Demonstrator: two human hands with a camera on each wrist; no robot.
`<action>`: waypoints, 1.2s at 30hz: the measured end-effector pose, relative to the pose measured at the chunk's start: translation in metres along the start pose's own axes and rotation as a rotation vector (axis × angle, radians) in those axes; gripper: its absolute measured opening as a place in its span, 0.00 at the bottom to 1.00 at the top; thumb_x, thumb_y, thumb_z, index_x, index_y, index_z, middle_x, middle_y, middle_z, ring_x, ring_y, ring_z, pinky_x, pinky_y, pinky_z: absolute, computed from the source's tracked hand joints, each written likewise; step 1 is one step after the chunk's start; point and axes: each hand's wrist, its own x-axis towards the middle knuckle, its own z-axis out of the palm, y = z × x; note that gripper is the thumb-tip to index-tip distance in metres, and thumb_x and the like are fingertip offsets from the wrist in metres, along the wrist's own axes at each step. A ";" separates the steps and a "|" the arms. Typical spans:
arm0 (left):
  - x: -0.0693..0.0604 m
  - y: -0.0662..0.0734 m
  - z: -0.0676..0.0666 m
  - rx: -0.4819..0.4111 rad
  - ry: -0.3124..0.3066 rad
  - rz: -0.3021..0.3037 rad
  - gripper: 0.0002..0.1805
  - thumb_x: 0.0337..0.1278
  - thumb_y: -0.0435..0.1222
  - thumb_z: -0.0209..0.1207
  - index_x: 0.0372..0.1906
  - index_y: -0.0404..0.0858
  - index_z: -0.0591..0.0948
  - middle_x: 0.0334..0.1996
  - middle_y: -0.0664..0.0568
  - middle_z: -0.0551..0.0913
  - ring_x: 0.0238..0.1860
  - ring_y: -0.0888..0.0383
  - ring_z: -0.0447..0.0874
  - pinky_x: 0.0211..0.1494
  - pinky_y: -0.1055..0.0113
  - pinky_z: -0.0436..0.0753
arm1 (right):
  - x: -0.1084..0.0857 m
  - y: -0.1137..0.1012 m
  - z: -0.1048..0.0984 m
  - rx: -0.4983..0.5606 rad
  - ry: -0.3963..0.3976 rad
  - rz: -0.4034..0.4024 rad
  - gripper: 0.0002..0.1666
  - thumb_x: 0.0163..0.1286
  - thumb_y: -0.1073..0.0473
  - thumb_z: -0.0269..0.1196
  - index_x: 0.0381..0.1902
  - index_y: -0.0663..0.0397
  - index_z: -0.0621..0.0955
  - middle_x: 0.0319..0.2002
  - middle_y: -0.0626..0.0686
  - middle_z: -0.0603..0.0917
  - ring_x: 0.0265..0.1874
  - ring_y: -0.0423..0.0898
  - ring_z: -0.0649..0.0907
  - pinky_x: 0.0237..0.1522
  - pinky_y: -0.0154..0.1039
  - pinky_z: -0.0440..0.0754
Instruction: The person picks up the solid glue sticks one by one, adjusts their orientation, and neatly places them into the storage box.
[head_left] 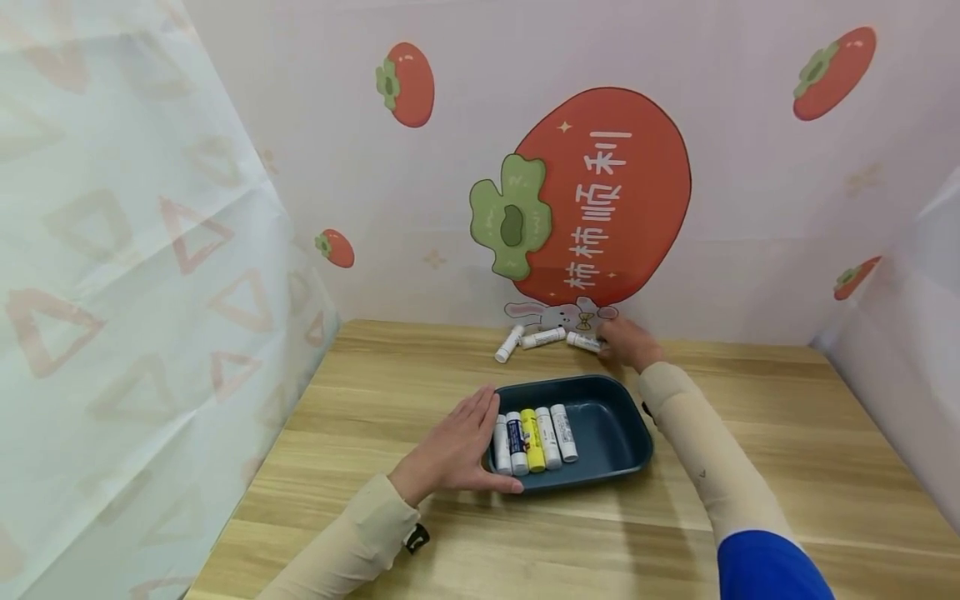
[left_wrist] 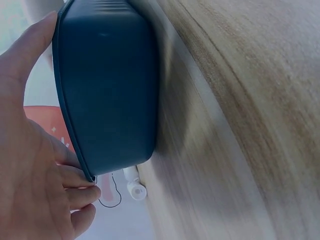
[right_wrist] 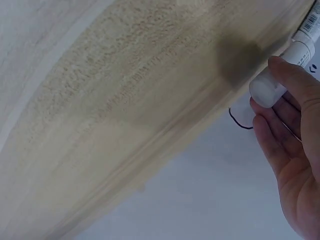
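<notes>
Right grip (head_left: 628, 343) on tube (head_left: 582, 342), 5 in tray (head_left: 606, 437)

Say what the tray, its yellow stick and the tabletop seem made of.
Tray: probably plastic, though coated metal is possible; smooth, rounded walls with a soft sheen. Yellow stick: likely a plastic tube, judging by its smooth, even cylinder with printed markings. Tabletop: low-sheen wood or wood-look laminate, from its streaked grain.

The left hand (left_wrist: 32, 165) spans one end of a dark teal tray (left_wrist: 107, 90), thumb and fingers touching the tray's rim. A wood-grained tabletop (left_wrist: 215, 155) lies beneath the tray. Past the tray's far corner, white tubes (left_wrist: 136, 191) show partly; behind the tray, a pale backdrop (left_wrist: 132, 220) bears red.
</notes>
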 end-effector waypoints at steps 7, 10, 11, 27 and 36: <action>-0.001 0.001 -0.003 0.007 -0.006 0.004 0.75 0.49 0.82 0.55 0.85 0.30 0.50 0.87 0.37 0.47 0.88 0.44 0.45 0.88 0.50 0.56 | -0.010 -0.009 -0.015 -0.064 0.072 -0.059 0.13 0.67 0.60 0.75 0.47 0.59 0.89 0.43 0.58 0.89 0.38 0.52 0.83 0.51 0.51 0.89; -0.002 0.003 -0.006 -0.003 -0.016 0.003 0.75 0.49 0.82 0.56 0.85 0.30 0.50 0.87 0.37 0.47 0.88 0.44 0.46 0.88 0.50 0.56 | -0.015 -0.012 -0.024 -0.079 0.093 -0.094 0.11 0.66 0.60 0.76 0.44 0.59 0.89 0.41 0.57 0.88 0.36 0.51 0.83 0.48 0.50 0.89; -0.002 0.003 -0.006 -0.010 -0.020 0.001 0.75 0.49 0.82 0.56 0.85 0.30 0.49 0.87 0.37 0.47 0.88 0.44 0.46 0.88 0.49 0.56 | -0.016 -0.013 -0.026 -0.075 0.099 -0.103 0.11 0.66 0.60 0.76 0.44 0.60 0.89 0.40 0.57 0.88 0.35 0.51 0.83 0.47 0.50 0.89; -0.002 0.002 -0.003 -0.037 -0.037 -0.006 0.75 0.49 0.82 0.55 0.85 0.30 0.48 0.87 0.37 0.45 0.88 0.44 0.45 0.89 0.48 0.54 | -0.056 -0.036 -0.077 -0.036 0.204 -0.172 0.17 0.66 0.59 0.77 0.50 0.60 0.87 0.48 0.60 0.88 0.44 0.55 0.86 0.51 0.54 0.91; 0.000 0.001 -0.005 -0.025 -0.040 -0.002 0.75 0.49 0.82 0.55 0.85 0.30 0.49 0.87 0.37 0.46 0.88 0.44 0.44 0.89 0.48 0.54 | -0.090 -0.054 -0.084 0.024 0.268 -0.164 0.22 0.67 0.58 0.76 0.57 0.60 0.87 0.48 0.60 0.91 0.33 0.50 0.85 0.44 0.49 0.92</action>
